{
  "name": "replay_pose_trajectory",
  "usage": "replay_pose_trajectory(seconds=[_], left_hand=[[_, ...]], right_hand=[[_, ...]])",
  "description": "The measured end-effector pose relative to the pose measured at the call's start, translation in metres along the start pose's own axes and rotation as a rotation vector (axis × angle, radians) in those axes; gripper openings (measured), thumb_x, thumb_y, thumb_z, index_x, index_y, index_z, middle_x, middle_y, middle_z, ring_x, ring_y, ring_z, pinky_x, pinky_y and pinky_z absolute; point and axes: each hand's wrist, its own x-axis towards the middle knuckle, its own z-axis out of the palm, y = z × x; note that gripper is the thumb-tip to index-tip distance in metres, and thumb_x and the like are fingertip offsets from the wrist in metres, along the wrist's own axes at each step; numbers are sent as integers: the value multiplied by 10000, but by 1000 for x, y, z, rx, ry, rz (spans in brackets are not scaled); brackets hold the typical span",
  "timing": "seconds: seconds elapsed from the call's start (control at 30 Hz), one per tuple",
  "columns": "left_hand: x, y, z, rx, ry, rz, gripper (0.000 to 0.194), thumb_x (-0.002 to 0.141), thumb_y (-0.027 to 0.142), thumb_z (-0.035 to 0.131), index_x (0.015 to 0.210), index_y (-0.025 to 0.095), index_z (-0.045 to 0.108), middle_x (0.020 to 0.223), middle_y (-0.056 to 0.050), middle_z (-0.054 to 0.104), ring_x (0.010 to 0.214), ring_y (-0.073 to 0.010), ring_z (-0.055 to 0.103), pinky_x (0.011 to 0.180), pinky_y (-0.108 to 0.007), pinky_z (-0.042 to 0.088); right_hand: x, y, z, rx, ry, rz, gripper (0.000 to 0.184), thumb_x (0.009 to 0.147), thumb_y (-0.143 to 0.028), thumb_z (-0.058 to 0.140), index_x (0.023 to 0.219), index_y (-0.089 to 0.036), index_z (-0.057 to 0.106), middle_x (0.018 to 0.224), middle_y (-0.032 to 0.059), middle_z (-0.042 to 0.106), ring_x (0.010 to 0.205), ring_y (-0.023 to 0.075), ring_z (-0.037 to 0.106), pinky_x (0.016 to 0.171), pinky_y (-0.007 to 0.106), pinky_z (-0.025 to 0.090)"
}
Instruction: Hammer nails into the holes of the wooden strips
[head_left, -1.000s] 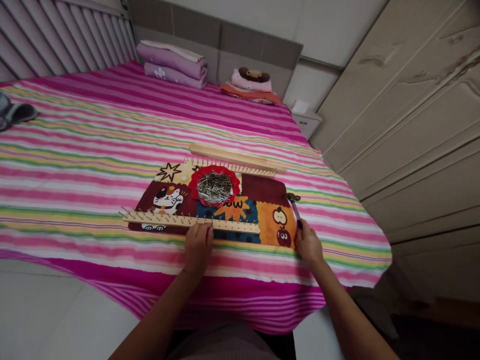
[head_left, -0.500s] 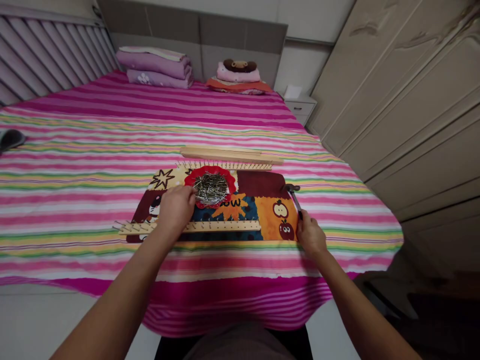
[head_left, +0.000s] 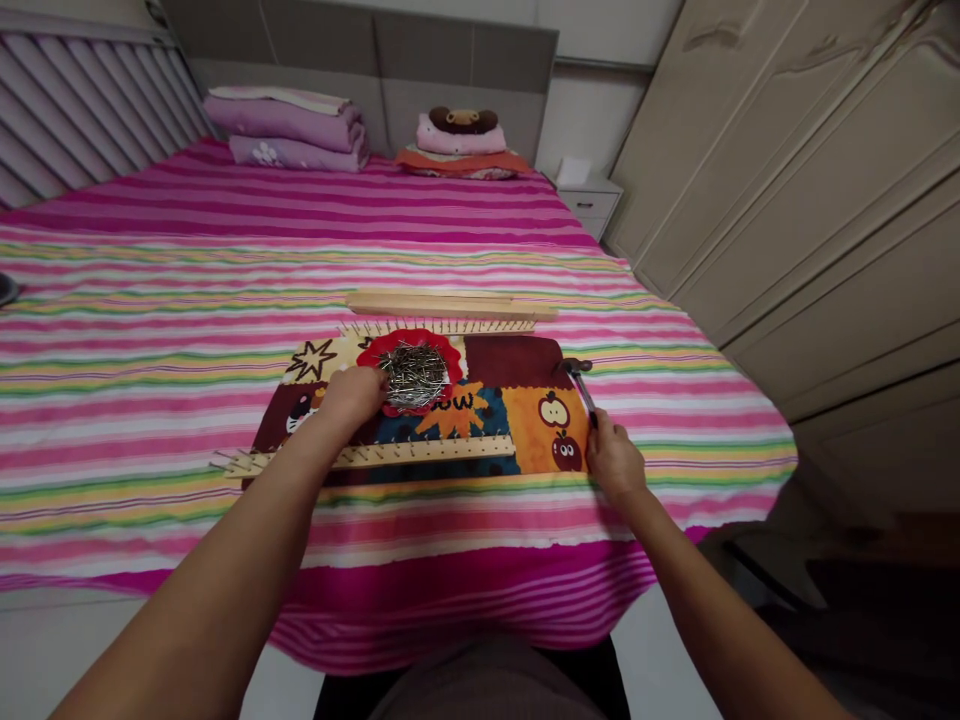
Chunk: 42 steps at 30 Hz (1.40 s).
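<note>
Left hand: fingers drawn together at the left edge of a red bowl, touching or just beside the loose nails in it; whether a nail is gripped cannot be told, the fingertips being small and partly hidden. Right hand: closed around the handle of a hammer, head pointing away from the body, a hold that presumably keeps the tool ready while the left is free. Near wooden strip: on the patterned mat, nails upright or leaning along much of it, its left end past the mat. Far nail-studded strip: behind the bowl; plain wooden bars beyond. The bowl sits between the strips, probably for short reach. Changed from the earliest frame: the left hand has left the near strip for the bowl; the right hand's grip is unchanged.
</note>
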Motion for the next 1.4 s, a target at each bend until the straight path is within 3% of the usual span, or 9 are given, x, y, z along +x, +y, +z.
replay_pose_trajectory(seconds=[0.13,0.2,0.37,0.53,0.73,0.9,1.03,1.23,1.4], left_hand=[[-5,-15,0,-279,83,-67,157,673,226,585,745,226,725,674,-54,689,712,-223,623,683,-304,439],[-11,-21,-2,-570,104,-123,147,628,246,647,749,220,729,634,-22,676,662,-193,604,661,-290,452],[-38,-23,-11,-1294,85,-219,340,502,333,791,786,157,728,682,-37,689,594,-127,569,590,-261,477],[-65,-16,-14,-1603,32,-235,335,485,268,824,774,139,714,701,-46,678,594,-104,585,558,-230,506],[-88,-10,-10,-1744,7,-140,391,565,247,798,938,179,703,668,-15,646,605,-112,599,565,-250,544],[-101,-5,-8,-1761,-42,-170,227,603,208,731,824,157,733,743,-78,692,690,-171,649,708,-369,584],[-110,-1,-9,-1773,-74,-197,260,556,164,734,816,174,746,771,-79,711,707,-200,670,734,-409,593],[-121,6,-6,-1731,-22,-204,291,538,245,802,817,193,741,741,-54,700,650,-182,659,683,-382,596],[-131,22,14,-1716,72,-261,330,508,336,832,774,170,728,700,-28,679,621,-146,627,594,-300,571]], right_hand=[[0,0,1,-3,5,4,407,979,-280,339,1359,-181,444,938,98,601,575,126,484,494,261,209],[-1,-1,0,-11,8,6,407,976,-279,344,1358,-184,448,934,95,598,581,128,493,494,255,224],[-2,-2,-2,-11,3,10,407,983,-291,322,1351,-175,449,919,101,599,574,132,495,486,256,221],[-3,-1,0,10,5,10,400,983,-328,337,1336,-175,446,909,98,597,540,116,457,476,258,193],[-3,-1,2,-3,9,3,402,983,-331,340,1343,-181,439,899,90,585,544,122,457,482,257,190],[-4,-4,-4,-8,15,19,407,980,-319,332,1340,-181,462,918,101,591,560,126,464,484,256,202],[-4,-4,-5,-7,5,24,410,979,-311,339,1352,-189,457,920,96,585,566,130,461,496,258,214],[-4,-4,-5,-12,-1,36,409,981,-315,346,1359,-198,448,913,88,572,566,126,456,508,254,204],[-3,-3,-3,-11,6,31,404,975,-288,331,1347,-191,457,929,99,589,577,139,465,504,272,192]])
